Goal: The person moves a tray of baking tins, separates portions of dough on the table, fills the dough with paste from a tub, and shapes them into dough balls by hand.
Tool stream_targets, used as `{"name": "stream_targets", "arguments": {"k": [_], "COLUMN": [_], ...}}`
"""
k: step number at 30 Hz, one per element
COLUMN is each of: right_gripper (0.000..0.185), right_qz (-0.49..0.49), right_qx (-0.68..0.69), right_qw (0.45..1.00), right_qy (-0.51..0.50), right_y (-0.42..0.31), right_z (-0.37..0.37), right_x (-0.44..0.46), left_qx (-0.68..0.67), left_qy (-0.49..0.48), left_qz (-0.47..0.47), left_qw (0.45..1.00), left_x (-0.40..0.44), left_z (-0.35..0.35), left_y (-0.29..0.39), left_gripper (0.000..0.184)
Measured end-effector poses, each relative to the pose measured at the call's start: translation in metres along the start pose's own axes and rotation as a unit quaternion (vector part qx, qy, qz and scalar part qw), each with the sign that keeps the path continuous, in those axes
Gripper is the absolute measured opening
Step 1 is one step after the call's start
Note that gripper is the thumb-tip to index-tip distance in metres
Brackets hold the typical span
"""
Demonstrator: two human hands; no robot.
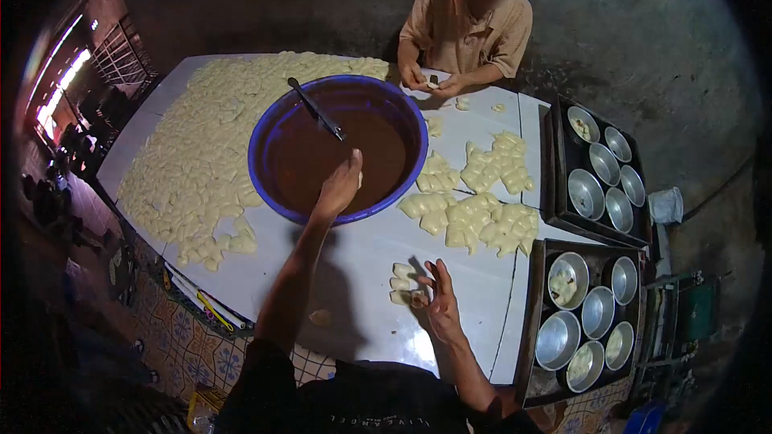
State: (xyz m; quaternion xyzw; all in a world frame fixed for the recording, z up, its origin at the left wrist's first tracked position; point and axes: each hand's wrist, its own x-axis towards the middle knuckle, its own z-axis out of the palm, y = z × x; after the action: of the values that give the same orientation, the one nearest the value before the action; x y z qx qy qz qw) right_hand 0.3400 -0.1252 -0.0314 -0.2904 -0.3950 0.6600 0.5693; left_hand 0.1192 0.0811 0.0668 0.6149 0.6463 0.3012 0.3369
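My left hand hangs over a purple-blue basin holding brown filling. Its fingers look closed, and a small pale bit shows at their edge; I cannot make out what it is. A dark-handled spatula lies across the basin, its tip at the filling. My right hand is open, its fingers spread, just beside several small dough pieces on the white table. One flat dough piece lies nearer my body.
Many dough pieces cover the table's left side; joined dough clusters lie right of the basin. Two dark trays of round metal tins stand at the right, some tins holding dough. Opposite, a person handles dough.
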Motion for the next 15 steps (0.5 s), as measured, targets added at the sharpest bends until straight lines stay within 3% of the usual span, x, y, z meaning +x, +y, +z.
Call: {"name": "stream_targets", "arguments": {"k": [1,2,3,4,5,6,7,8,9,10,12,13,14,15], "right_gripper": [0.105,0.099,0.096,0.092,0.092,0.087,0.082,0.073,0.069,0.066,0.057,0.048,0.035,0.026], "right_qz": [0.003,0.008,0.005,0.002,0.000,0.000,0.004,-0.010,0.008,0.027,0.090,0.125,0.092,0.109], "right_qx": [-0.006,0.030,0.028,0.028,0.032,0.034,0.033,0.035,0.064,0.091,0.287,0.288,0.297,0.223], "right_qw": [1.000,0.999,0.999,1.000,0.999,0.999,0.999,0.998,0.996,0.992,0.953,0.946,0.947,0.959], "right_qy": [0.019,0.016,0.014,0.015,0.021,0.025,0.026,0.045,0.062,0.078,0.044,0.082,0.077,0.134], "right_y": [0.002,0.014,0.017,0.021,0.023,0.025,0.027,0.033,0.031,0.027,0.031,0.026,0.020,0.021], "right_z": [-0.001,-0.013,-0.018,-0.020,-0.021,-0.022,-0.024,-0.023,-0.016,-0.010,-0.012,-0.006,0.001,-0.001], "right_x": [0.000,0.001,0.001,0.002,0.005,0.005,0.004,0.007,0.009,0.014,0.018,0.020,0.018,0.017], "left_qx": [0.092,0.095,0.069,0.043,0.045,0.048,0.148,0.234,0.108,-0.098,-0.355,-0.420,-0.480,-0.484], "left_qy": [0.103,0.106,-0.085,-0.275,-0.178,-0.186,-0.008,0.173,-0.003,-0.114,-0.204,-0.233,-0.258,-0.199], "left_qz": [0.107,0.111,0.008,-0.097,-0.073,-0.075,0.114,0.296,0.022,-0.051,-0.137,-0.178,-0.216,-0.217], "left_qw": [0.985,0.984,0.994,0.955,0.980,0.978,0.982,0.910,0.994,0.987,0.902,0.859,0.810,0.824], "left_x": [0.072,0.069,0.057,0.044,0.029,0.020,0.006,-0.001,-0.034,-0.051,-0.092,-0.108,-0.121,-0.135], "left_z": [0.055,0.045,0.027,0.012,0.010,0.020,0.031,0.040,0.018,0.021,0.049,0.059,0.066,0.074], "left_y": [-0.103,-0.094,-0.072,-0.051,-0.031,-0.039,-0.050,-0.055,0.009,0.010,0.004,0.005,0.007,0.008], "left_gripper": [0.087,0.087,0.086,0.086,0.083,0.083,0.082,0.081,0.076,0.078,0.081,0.080,0.079,0.077]}}
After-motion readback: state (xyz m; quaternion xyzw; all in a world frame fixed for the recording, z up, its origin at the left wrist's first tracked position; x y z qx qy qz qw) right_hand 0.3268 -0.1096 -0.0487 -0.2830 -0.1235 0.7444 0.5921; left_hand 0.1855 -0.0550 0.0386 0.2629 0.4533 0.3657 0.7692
